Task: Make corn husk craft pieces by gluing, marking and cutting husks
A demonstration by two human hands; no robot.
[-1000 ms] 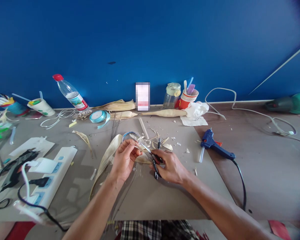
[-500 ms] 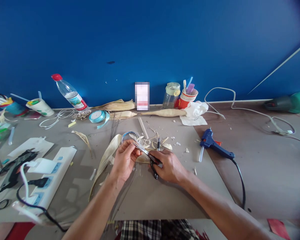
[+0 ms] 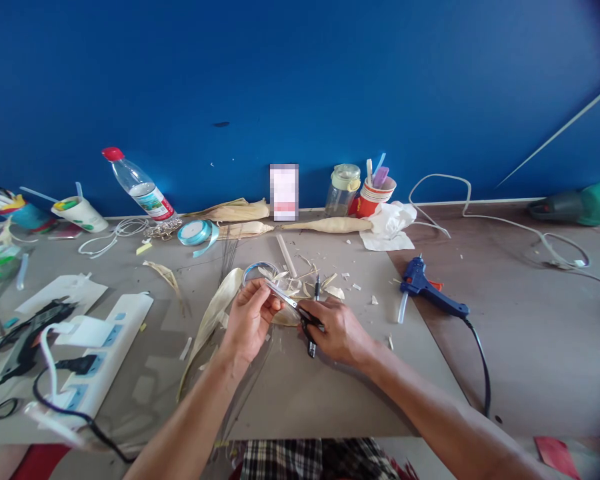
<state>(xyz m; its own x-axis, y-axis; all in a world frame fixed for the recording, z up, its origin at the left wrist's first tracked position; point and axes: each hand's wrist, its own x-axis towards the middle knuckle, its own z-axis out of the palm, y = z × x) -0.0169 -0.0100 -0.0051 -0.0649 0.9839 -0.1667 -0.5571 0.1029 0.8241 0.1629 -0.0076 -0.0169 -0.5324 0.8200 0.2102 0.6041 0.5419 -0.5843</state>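
Left hand (image 3: 254, 312) pinched, right hand (image 3: 336, 328) gripping scissors (image 3: 294, 304)

You hold the scissors over the desk (image 3: 375, 407), in from its front edge. What's in your left pinch is too small to tell. You seem to be trimming; a next snip would need steady fingers.

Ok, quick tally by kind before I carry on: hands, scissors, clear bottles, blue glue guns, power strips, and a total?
Hands: 2 (left hand, right hand)
Scissors: 1
Clear bottles: 2 (red-capped bottle, pale-lidded bottle)
Blue glue gun: 1
Power strip: 1
Total: 7
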